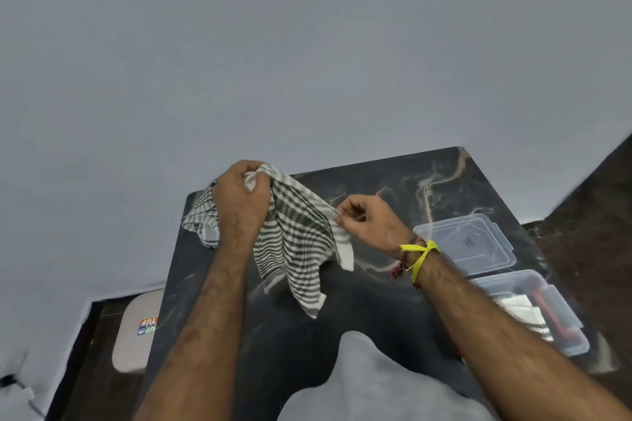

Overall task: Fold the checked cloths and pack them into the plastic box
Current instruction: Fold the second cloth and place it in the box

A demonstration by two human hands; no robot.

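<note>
Fingers of my left hand [239, 196] curl round the top edge of the checked cloth [294, 243], held above the dark table [444, 188]. Right of it, my right hand [367, 219] pinches its other corner. Further right stand the lid [468, 243] and plastic box [533, 311], near the table's edge. Left, a label reads "YUF", inverted.

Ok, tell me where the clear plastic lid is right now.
In the head view the clear plastic lid lies flat on the dark marbled table, right side, just beyond the open plastic box and past the right hand.
</note>
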